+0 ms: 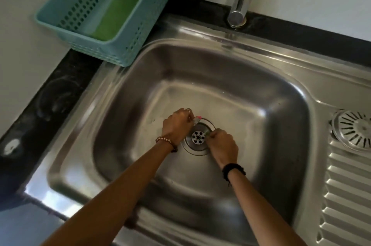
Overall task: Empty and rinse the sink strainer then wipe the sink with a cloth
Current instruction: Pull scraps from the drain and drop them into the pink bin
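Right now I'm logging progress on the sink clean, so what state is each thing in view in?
Round metal sink strainer: out of the drain, lying on the ribbed drainboard.
Steel drain opening: uncovered.
Chrome tap: no water running.
Left hand: fingers curled, pinching small scraps at the drain's edge.
Right hand: fingers curled, pinching a green scrap.
Teal plastic basket: upright, holding a green sponge.

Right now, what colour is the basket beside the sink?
Teal, with perforated walls: the basket, clearest in the head view.

Strainer (352, 129) lies on drainboard, prob. upside down; sink (230, 77) steel.
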